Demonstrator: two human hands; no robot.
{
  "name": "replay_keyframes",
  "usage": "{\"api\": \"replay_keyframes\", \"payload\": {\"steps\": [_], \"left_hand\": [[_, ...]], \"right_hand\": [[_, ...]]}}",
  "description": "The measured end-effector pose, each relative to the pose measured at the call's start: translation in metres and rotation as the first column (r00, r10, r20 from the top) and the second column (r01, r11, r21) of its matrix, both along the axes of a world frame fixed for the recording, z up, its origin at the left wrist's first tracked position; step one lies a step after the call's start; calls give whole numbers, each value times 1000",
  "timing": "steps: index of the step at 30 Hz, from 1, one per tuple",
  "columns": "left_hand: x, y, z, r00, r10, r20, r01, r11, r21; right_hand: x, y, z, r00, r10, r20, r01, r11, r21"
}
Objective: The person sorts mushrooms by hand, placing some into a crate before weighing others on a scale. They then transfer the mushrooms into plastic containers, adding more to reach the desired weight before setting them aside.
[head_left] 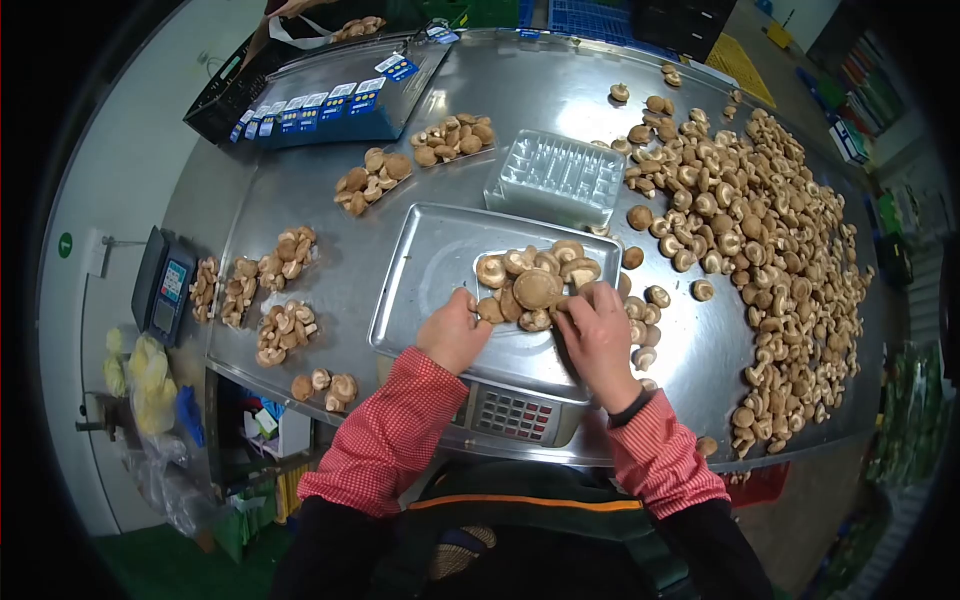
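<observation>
On the steel scale pan [430,250], the left hand [455,330] and right hand [598,335] each closed around an end of the tray of shiitake mushrooms [480,256], loose mushrooms [760,250] heaped nearby.

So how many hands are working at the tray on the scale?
2: the left hand at the left end of the mushroom tray on the scale, and the right hand at its right end. None seems hidden.
</observation>
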State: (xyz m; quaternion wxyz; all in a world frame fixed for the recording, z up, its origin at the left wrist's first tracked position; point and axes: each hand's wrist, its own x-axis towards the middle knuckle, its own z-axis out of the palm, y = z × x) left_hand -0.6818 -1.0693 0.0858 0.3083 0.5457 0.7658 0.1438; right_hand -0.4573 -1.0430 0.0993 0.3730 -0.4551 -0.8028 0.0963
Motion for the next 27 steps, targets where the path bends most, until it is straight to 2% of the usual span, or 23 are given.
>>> {"api": "replay_keyframes", "payload": {"steps": [2, 7, 12, 14, 15, 18, 19, 21, 24, 26, 27], "left_hand": [[1, 0, 1, 1000, 2, -8, -2, 1000, 2], [2, -3, 0, 1000, 23, 1, -23, 1000, 18], [5, -3, -1, 999, 34, -9, -33, 999, 30], [3, -4, -13, 998, 54, 15, -56, 990, 131], [3, -4, -13, 998, 63, 27, -67, 981, 183], [-3, -2, -12, 987, 91, 131, -108, 986, 126], [-6, -1, -14, 931, 158, 330, -189, 980, 66], [-12, 4, -15, 690, 289, 664, -305, 948, -96], [-21, 7, -2, 500, 334, 799, -287, 934, -211], [-33, 9, -3, 451, 330, 829, -253, 938, -235], [-39, 9, -3, 427, 329, 842, -236, 940, -248]], "right_hand": [[-1, -1, -7, 997, -37, 60, 34, 998, 57], [1, -19, -1, 995, -26, 93, 18, 996, 86], [4, -15, -16, 976, -6, 217, -11, 997, 75], [2, -12, -14, 964, 4, 268, -17, 999, 46], [2, -12, -11, 980, 27, 195, -25, 1000, -14], [7, -14, -5, 998, 62, -21, -64, 982, -176], [12, -14, -2, 995, 55, -86, -73, 973, -221], [19, -11, 3, 980, 30, -199, -88, 953, -291], [27, 9, 5, 975, -29, -219, -26, 969, -247], [28, 30, 8, 969, -56, -240, -4, 970, -243], [28, 43, 8, 982, -68, -177, 31, 979, -203]]}}
